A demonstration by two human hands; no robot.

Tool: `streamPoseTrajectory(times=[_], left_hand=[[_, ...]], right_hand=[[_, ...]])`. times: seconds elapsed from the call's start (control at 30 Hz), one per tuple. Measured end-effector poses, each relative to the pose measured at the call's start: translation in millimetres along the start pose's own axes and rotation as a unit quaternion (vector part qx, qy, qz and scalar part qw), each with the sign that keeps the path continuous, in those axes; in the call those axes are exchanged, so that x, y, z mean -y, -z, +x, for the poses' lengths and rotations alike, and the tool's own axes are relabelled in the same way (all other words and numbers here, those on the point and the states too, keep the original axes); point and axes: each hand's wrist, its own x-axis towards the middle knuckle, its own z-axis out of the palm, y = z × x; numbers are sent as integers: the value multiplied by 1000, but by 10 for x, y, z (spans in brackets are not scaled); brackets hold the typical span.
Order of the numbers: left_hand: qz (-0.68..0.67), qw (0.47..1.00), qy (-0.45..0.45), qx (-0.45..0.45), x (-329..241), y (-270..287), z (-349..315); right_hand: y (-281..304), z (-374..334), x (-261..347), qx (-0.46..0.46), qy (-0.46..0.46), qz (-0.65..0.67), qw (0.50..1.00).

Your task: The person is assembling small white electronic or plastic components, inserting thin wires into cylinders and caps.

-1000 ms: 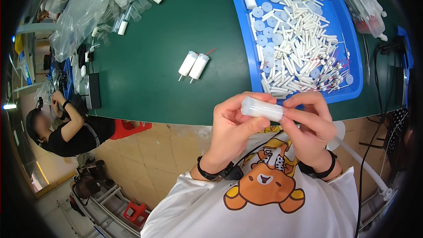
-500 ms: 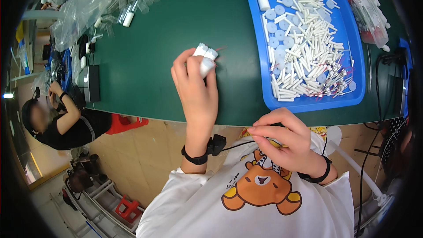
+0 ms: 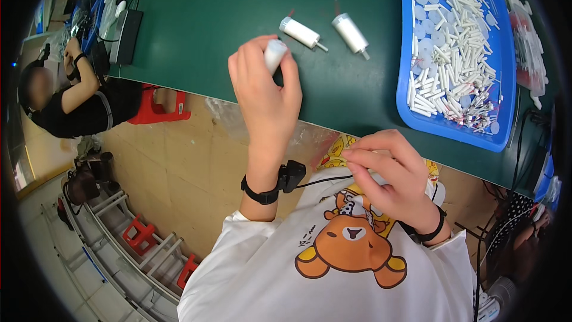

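My left hand [image 3: 262, 86] is above the green table [image 3: 208, 18], its thumb and fingers closed round a white cylinder [image 3: 274, 55] with a pale end. To the right of it, two like white cylinders lie apart on the table. The nearer cylinder [image 3: 302, 33] and the farther-right cylinder [image 3: 351, 34] each have a red wire at the upper end and a thin, pale stem at the lower end. My right hand [image 3: 390, 173] is in front of the table edge, fingertips drawn together in a pinch. Whatever it may hold is too small to make out.
A blue tray [image 3: 405, 101] on the right holds many short white tubes, translucent discs and red-wired pieces. Beyond it lies a clear plastic bag [image 3: 527, 53]. A black box [image 3: 126, 37] stands at the left. A person [image 3: 80, 98] in black sits there by a red stool [image 3: 161, 105].
Two of the white cylinders bunched in my left hand now lie on the table; one stays in it. The view has turned, shifting the tray rightward. My right hand keeps its pinch.
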Motion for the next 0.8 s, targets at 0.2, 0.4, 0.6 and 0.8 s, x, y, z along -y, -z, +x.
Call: streamPoseTrajectory(times=[0.2,0.4,0.6,0.8], left_hand=[[117,992,-36,-30,-433,-310,247],[136,989,-48,29,-618,-582,219],[16,997,-68,37,-661,-586,297],[-83,984,-85,135,-692,-620,450]], right_hand=[[-77,-87,-9,29,7,-10,999],[-66,-102,13,52,19,-27,998],[-34,-92,12,50,16,-45,998],[-41,-90,9,57,15,-38,998]])
